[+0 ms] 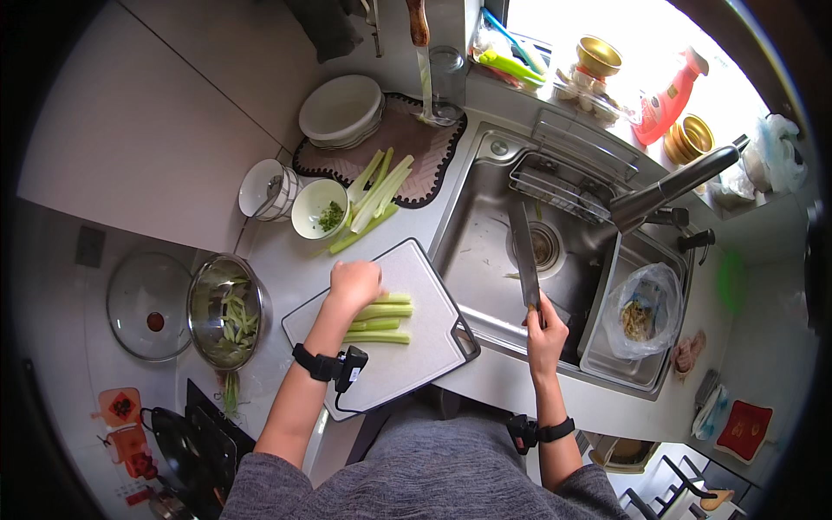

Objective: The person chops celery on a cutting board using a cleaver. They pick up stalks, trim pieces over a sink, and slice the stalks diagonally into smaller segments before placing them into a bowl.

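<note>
In my right hand (547,335) is a kitchen knife (524,250), gripped by its handle. Its long, broad blade extends over the stainless steel sink (478,253), past the drain. Several cut celery stalks (383,324) lie side by side on a white cutting board (429,331) with a dark rim. My left hand (356,284) is bent over the far end of these stalks, fingers curled. Its fingertips are hidden, so whether it grips a stalk is unclear. More celery (380,192) rests behind the board, partly on a brown mat.
Left of the board stands a steel bowl (227,312) of sliced celery. Chopped greens sit in a white bowl (320,209). Stacked dishes (341,110) occupy the drying mat (416,149). A faucet (676,185) reaches over the sink, and a plastic bag (643,312) fills the side basin.
</note>
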{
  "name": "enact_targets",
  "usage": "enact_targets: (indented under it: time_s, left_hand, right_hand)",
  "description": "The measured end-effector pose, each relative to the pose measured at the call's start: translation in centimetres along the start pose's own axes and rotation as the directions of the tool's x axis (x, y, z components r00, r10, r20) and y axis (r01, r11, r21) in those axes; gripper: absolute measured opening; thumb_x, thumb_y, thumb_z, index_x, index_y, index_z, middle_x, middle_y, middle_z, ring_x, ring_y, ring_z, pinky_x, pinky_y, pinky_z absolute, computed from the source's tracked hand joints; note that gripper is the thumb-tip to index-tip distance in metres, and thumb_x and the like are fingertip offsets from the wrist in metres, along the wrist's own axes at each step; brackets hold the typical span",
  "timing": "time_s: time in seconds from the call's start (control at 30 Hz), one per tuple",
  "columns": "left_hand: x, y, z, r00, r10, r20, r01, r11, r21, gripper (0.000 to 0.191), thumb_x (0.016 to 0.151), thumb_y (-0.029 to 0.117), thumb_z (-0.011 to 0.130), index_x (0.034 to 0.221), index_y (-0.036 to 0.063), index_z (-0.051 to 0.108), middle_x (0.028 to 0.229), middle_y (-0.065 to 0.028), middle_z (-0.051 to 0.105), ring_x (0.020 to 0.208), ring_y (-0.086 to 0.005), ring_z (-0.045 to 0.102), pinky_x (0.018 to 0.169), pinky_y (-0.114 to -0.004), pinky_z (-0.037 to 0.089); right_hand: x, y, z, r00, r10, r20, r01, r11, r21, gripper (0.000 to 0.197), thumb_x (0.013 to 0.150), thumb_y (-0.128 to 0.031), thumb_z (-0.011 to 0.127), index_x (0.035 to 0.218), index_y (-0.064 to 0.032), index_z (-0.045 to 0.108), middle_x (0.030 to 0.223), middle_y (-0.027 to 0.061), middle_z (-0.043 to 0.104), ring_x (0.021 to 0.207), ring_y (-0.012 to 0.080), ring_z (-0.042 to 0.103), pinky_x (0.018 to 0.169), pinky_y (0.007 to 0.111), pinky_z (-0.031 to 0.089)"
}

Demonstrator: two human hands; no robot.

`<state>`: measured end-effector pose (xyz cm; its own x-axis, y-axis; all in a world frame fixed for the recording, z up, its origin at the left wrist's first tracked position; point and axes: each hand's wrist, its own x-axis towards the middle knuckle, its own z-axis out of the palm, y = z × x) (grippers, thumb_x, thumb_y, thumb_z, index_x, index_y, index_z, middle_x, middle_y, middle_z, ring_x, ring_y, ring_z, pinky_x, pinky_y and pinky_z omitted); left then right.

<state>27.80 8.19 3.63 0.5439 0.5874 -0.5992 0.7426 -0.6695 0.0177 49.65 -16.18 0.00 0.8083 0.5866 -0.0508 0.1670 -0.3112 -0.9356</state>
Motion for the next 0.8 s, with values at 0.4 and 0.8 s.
enact_targets:
  time_s: [0.4,0.8]
  left_hand:
    - [9.6,-1.3,-0.5,0.626,-0.364,-0.689,0.059,0.904,-0.424,0.025,0.08,0.012,0.07,0.099,-0.0018,0.061,0.091,-0.0213,0.065,0.084,-0.0382,0.065,0.076,-0.044,0.052]
    - [5.3,0.1,-1.9,0.811,-0.418,-0.409,-0.281,0.335,-0.899,0.018,0.09,0.003,0.056,0.104,0.0004,0.068,0.089,-0.0075,0.068,0.079,-0.0105,0.062,0.074,-0.023,0.05]
  right_hand:
    - [0.1,0.1,-0.7,1.0,0.006,-0.019,-0.006,1.0,-0.011,0.039,0.084,0.002,0.055,0.122,-0.0047,0.063,0.061,-0.0012,0.04,0.055,0.0044,0.038,0.051,0.022,0.034]
    - [0.5,-0.3,-0.6,0.999,-0.027,-0.028,0.03,0.993,0.113,0.038,0.086,0.004,0.057,0.122,-0.0026,0.063,0.065,-0.0048,0.044,0.057,0.0022,0.037,0.051,0.02,0.031]
